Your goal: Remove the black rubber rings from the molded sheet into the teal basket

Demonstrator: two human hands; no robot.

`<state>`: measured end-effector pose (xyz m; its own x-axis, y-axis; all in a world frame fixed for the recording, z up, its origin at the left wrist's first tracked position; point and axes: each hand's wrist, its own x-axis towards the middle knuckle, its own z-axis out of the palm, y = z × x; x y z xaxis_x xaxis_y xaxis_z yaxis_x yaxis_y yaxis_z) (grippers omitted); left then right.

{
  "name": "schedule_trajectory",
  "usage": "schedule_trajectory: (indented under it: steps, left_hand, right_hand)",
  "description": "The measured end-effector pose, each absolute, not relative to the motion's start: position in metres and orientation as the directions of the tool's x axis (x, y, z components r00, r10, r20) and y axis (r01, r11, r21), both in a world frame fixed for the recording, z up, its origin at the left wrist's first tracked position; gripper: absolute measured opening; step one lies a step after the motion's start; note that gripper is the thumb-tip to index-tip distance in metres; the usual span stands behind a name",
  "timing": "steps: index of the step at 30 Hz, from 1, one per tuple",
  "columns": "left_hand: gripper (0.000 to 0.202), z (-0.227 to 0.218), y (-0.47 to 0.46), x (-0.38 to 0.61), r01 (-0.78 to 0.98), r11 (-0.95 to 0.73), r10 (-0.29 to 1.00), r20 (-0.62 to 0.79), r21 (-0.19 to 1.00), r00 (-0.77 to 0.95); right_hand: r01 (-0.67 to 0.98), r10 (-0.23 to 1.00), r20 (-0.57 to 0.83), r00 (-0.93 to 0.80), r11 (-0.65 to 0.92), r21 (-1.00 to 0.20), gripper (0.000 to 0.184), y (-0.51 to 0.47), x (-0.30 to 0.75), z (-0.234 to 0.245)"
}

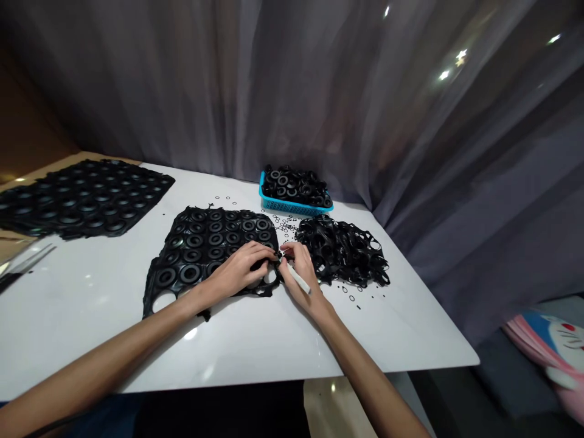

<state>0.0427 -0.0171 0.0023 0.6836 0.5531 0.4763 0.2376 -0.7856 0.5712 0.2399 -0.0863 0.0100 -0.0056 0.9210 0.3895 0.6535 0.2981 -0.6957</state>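
Note:
A black rubber sheet [194, 240] moulded with rows of rings lies on the white table in front of me. My left hand [246, 265] rests over its right part, fingertips pinching black rubber at the sheet's right edge. Holes show in the sheet near that hand and at its lower left corner. My right hand [298, 271] grips a slim white-handled tool [298, 281], its tip hidden between the fingers. Both hands meet at the sheet's edge. Just right of them lies a heap of torn black rubber scrap [349, 249].
A blue basket [296, 207] full of black rubber rings stands at the back. Small thin rings [283, 224] are scattered in front of it. Another moulded black sheet [91, 198] lies at the left, near a metal tool [30, 261]. A grey curtain [292, 79] hangs behind the white table [255, 347].

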Motion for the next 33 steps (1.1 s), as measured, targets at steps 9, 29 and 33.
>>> schedule_trajectory:
  steps: [9,29,33]
  left_hand:
    - [0.019,0.009,-0.012,0.035,0.295,-0.869,0.469,0.470,0.398,0.748]
    - [0.045,0.002,-0.026,0.033,0.235,-0.676,0.618,0.363,0.699,0.698]
    - [0.049,-0.002,-0.024,0.037,0.214,-0.689,0.598,0.377,0.692,0.708]
  right_hand:
    - [0.688,0.910,0.410,-0.060,0.335,-0.644,0.016,-0.084,0.239,0.007]
    - [0.594,0.849,0.497,0.178,0.310,-0.742,0.018,-0.091,0.243,0.021]
    - [0.863,0.893,0.433,-0.120,0.309,-0.399,0.025,-0.084,0.233,0.010]
